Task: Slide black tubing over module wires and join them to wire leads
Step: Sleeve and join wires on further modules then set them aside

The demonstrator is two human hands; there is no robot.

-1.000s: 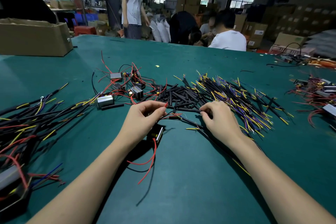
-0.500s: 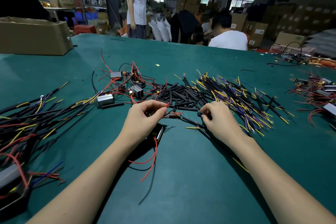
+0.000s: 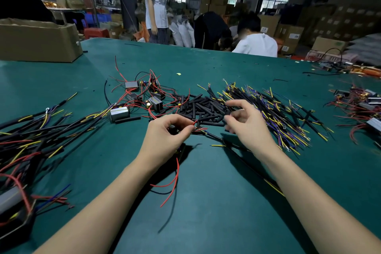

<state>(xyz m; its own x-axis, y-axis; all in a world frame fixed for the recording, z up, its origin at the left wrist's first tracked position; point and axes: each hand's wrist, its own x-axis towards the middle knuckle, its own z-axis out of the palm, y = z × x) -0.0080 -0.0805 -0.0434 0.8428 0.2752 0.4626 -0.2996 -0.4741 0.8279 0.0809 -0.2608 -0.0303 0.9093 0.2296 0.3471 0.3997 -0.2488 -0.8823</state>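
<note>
Left hand point(image 3: 165, 134) pinching red module wire point(image 3: 192, 123), right hand point(image 3: 246, 125) blurred, fingers loosely spread above black tubing pile point(image 3: 203, 109) just beyond the pinch, holding nothing discernible

Dim hall with bright far windows point(image 3: 274, 2), soft shadows under arms, motion-blurred right fingers, bowed wide-angle edges.

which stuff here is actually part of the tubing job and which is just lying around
Job: left hand pinching red module wire; right hand over heap of short black tubing pieces; bundle of black leads with yellow and purple ends.

Lying about: brown cardboard box; loose grey module.
</note>
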